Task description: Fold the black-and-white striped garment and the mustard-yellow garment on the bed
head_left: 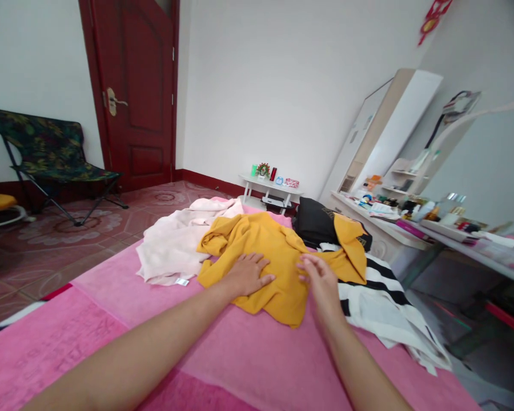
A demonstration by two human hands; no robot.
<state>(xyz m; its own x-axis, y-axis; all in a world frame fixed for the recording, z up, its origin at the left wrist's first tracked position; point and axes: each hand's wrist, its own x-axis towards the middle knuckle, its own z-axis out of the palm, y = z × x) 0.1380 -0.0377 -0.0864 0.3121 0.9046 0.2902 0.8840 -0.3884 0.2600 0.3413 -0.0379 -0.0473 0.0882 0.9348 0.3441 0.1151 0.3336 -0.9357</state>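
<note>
Lying under left fingers (252, 258), yellow garment (278, 242), right fingers (312, 262) near its sleeve

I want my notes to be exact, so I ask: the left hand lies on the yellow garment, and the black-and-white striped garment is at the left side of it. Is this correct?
Not quite: the black-and-white striped garment is at the right side of the yellow garment, as the head view shows. The left hand does lie on the yellow garment.
</note>
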